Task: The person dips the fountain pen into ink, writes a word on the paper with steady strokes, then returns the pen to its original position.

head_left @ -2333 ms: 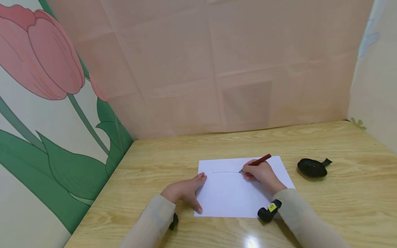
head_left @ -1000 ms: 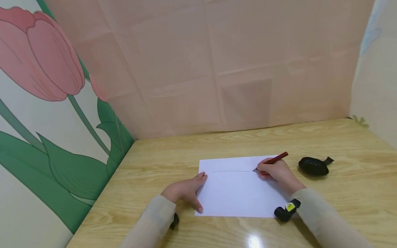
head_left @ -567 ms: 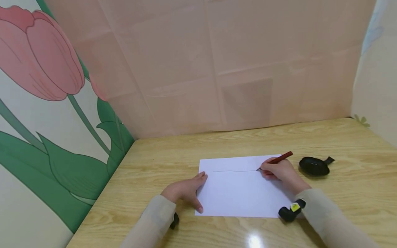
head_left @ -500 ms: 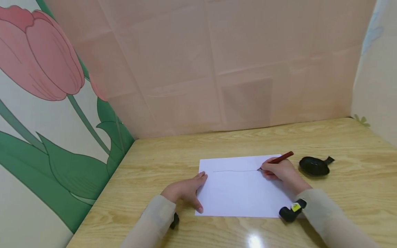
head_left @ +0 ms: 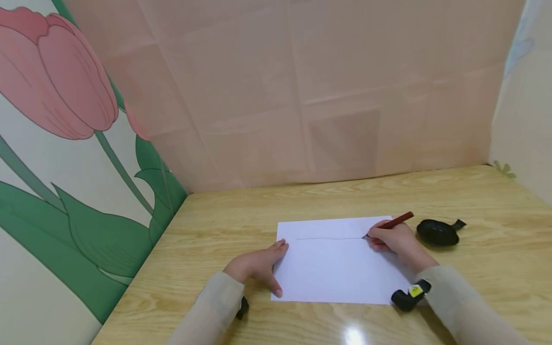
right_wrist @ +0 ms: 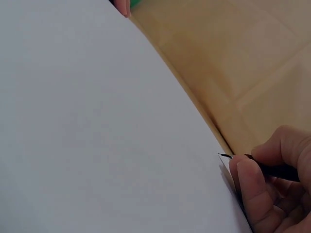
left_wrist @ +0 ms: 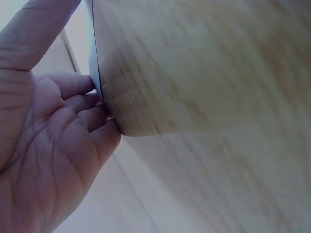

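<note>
A white sheet of paper (head_left: 332, 273) lies on the wooden table, with one thin dark line (head_left: 327, 238) across its upper part. My left hand (head_left: 258, 266) rests on the sheet's left edge, thumb and fingers spread apart; in the left wrist view the fingertips (left_wrist: 99, 104) are at that edge. Between thumb and fingers my right hand (head_left: 394, 239) pinches a dark red pen (head_left: 401, 219), its tip at the line's right end. Close up in the right wrist view, the pen (right_wrist: 282, 171) shows a dark grip part and a thin pointed tip over the paper.
A small black oval object (head_left: 437, 233) with a short tab sits right of the paper. Behind the table (head_left: 224, 220) hangs a pinkish cloth (head_left: 241, 96). A wall painted with a tulip (head_left: 77, 81) stands at the left. Each wrist carries a black camera (head_left: 407, 298).
My right hand has moved to the right with the pen, and the line behind its tip has grown longer. The left hand has stayed in place on the paper's edge.
</note>
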`<state>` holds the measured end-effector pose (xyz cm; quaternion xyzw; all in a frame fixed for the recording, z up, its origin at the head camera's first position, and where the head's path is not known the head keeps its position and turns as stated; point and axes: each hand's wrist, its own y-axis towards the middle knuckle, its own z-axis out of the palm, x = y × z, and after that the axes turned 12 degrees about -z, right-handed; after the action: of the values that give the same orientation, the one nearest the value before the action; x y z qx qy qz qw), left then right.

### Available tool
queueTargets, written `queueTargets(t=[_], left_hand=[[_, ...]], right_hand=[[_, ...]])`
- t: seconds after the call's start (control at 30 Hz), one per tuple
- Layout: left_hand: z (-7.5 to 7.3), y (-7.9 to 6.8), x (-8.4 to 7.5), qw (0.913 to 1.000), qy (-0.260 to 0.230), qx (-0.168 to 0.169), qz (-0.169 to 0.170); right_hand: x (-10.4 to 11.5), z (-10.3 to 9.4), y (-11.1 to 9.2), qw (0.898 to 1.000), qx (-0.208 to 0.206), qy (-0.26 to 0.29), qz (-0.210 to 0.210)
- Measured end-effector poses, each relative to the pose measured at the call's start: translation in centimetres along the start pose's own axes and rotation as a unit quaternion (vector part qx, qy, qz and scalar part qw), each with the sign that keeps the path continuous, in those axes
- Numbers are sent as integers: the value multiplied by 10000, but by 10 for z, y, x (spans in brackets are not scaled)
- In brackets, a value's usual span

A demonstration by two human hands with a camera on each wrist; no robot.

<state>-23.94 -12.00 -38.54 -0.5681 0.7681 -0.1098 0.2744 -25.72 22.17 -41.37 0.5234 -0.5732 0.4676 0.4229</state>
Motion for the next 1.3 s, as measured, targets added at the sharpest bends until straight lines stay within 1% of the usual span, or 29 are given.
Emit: queueTargets(t=[0.2, 0.37, 0.7, 0.97, 1.3], left_hand=[[0, -1, -2, 10000, 43, -31, 13], [0, -1, -2, 10000, 84, -18, 18], [1, -1, 0, 10000, 48, -32, 39], [0, -1, -1, 10000, 59, -2, -29], [0, -2, -1, 9999, 105, -1, -42]], right_hand=[[0, 0, -1, 10000, -95, 29, 8], [-2, -2, -2, 9998, -171, -54, 73], [-3, -5, -4, 9995, -237, -182, -111], [-3, -6, -6, 9984, -268, -448, -233], [-2, -6, -9, 9960, -437, -754, -212]])
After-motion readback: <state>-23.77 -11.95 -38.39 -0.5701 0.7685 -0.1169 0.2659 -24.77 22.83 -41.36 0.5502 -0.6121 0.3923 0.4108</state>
